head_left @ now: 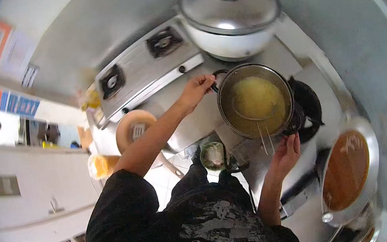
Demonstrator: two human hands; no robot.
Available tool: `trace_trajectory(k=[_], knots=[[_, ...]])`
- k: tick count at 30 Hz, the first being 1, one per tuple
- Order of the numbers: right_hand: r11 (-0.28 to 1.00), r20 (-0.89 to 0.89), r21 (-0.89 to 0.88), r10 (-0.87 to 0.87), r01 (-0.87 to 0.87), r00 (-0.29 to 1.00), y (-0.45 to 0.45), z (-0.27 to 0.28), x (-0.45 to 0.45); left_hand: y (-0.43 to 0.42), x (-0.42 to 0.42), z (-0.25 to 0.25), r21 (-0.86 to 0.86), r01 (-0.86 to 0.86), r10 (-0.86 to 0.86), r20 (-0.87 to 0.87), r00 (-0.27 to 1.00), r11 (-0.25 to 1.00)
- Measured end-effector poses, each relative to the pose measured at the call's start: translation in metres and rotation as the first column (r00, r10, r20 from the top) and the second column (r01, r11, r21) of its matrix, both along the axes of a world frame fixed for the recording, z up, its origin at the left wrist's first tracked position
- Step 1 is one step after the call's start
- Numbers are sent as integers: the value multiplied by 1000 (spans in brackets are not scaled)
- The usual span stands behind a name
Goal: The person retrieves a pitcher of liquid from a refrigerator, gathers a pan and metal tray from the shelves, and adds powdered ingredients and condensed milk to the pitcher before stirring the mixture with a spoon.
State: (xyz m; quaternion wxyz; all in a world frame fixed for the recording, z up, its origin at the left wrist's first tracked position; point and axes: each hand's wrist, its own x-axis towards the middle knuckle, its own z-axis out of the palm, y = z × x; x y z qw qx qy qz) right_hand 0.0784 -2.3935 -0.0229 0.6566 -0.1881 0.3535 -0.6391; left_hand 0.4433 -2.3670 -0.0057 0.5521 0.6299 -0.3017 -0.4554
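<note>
A round metal pot (226, 116) holds yellowish liquid, with a wire strainer (261, 123) resting in it and its handle sticking out over the near rim. My left hand (201, 90) is closed on the pot's dark handle at the upper left. At the lower right rim, my right hand (287, 152) has its fingers closed at the other dark handle. The pot overlaps a black burner (311, 104) on its right.
A large lidded pot (234, 41) stands behind. To the left are a two-burner stove (146, 65) and a tan pan (127, 125). A tray of reddish-brown liquid (346, 169) sits at the right, and a bowl (213, 156) is low in the middle.
</note>
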Motion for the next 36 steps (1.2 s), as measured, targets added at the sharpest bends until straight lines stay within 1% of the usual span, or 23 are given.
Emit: trace_trajectory(k=[1, 2, 5, 6, 8, 11, 14, 15, 16, 18, 20, 22, 25, 26, 29, 32, 36], knots=[[995, 3, -43, 86, -85, 996, 1, 3, 10, 21, 12, 10, 0, 0, 0, -23, 1000, 1000], [983, 4, -85, 162, -161, 987, 0, 3, 24, 45, 24, 20, -31, -40, 37, -100, 994, 999], [961, -38, -36, 274, -276, 961, -3, 23, 96, 113, 71, 40, -29, -248, 243, -113, 963, 968], [944, -71, -42, 323, -326, 944, -2, 26, 123, 137, 94, 44, -25, -254, 250, -120, 961, 967], [909, -139, -50, 405, -415, 904, 3, 36, 188, 185, 140, 58, -19, -328, 326, -89, 941, 944], [820, -164, -27, 560, -572, 812, 11, 41, 295, 246, 218, 61, -42, -407, 407, 2, 913, 912], [713, -123, -78, 687, -697, 716, 22, 21, 406, 294, 292, 69, -50, -487, 489, 112, 865, 872], [692, -85, -55, 715, -720, 693, 32, 25, 442, 307, 317, 72, -50, -513, 514, 150, 844, 857], [670, -48, -32, 740, -742, 671, 42, 28, 476, 320, 344, 66, -26, -526, 522, 170, 836, 850], [633, -66, -39, 770, -773, 634, 54, 8, 544, 347, 400, 50, 22, -550, 534, 207, 820, 835], [590, -23, -24, 807, -807, 590, 66, 7, 605, 364, 441, 38, 21, -608, 589, 226, 776, 794], [544, -63, 25, 838, -839, 542, 77, 8, 657, 380, 489, 22, 12, -633, 610, 252, 751, 774], [501, -161, 87, 860, -861, 484, 91, 4, 710, 395, 540, -2, 65, -677, 624, 329, 708, 733], [488, -202, 105, 863, -866, 462, 95, 3, 723, 401, 557, -12, 110, -660, 588, 362, 723, 744], [459, -205, 160, 882, -874, 425, 101, -8, 753, 410, 582, -42, 119, -663, 584, 379, 718, 739], [415, -252, 196, 897, -888, 363, 97, -29, 763, 414, 595, -73, 126, -668, 591, 367, 718, 734], [382, -306, 129, 893, -915, 330, 92, -36, 753, 418, 599, -88, 145, -619, 579, 242, 779, 772]])
